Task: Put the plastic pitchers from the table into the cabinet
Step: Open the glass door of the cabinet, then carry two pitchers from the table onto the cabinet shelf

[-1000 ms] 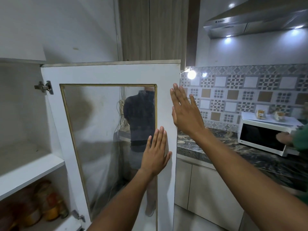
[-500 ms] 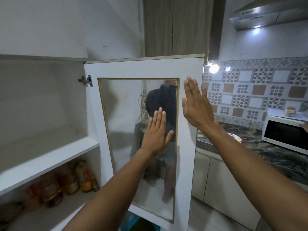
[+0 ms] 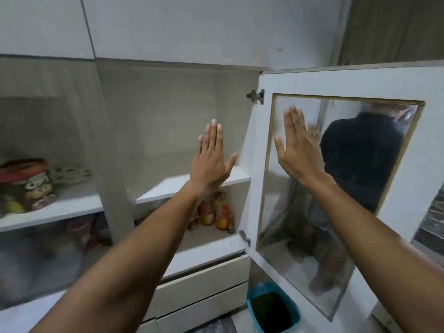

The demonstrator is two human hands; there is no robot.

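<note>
The white cabinet (image 3: pixel 168 97) stands with its right compartment exposed, and its glass-panelled door (image 3: pixel 389 85) is swung out to the right. My left hand (image 3: pixel 211 162) is raised flat with fingers together, in front of the bare upper shelf (image 3: pixel 168 186). My right hand (image 3: pixel 298 150) is raised flat in front of the door's glass pane, holding nothing. No plastic pitcher and no table is in view.
Several jars and bottles (image 3: pixel 213 212) stand on the lower shelf. A printed tin (image 3: pixel 28 183) sits on the left compartment's shelf behind a closed glass door. Drawers (image 3: pixel 204 284) lie below. A teal bin (image 3: pixel 274 308) stands on the floor under the swung-out door.
My view has swung left, from the kitchen counter and microwave to the cabinet interior. Both raised hands moved left with it; the left hand left the door's glass and is now before the shelf.
</note>
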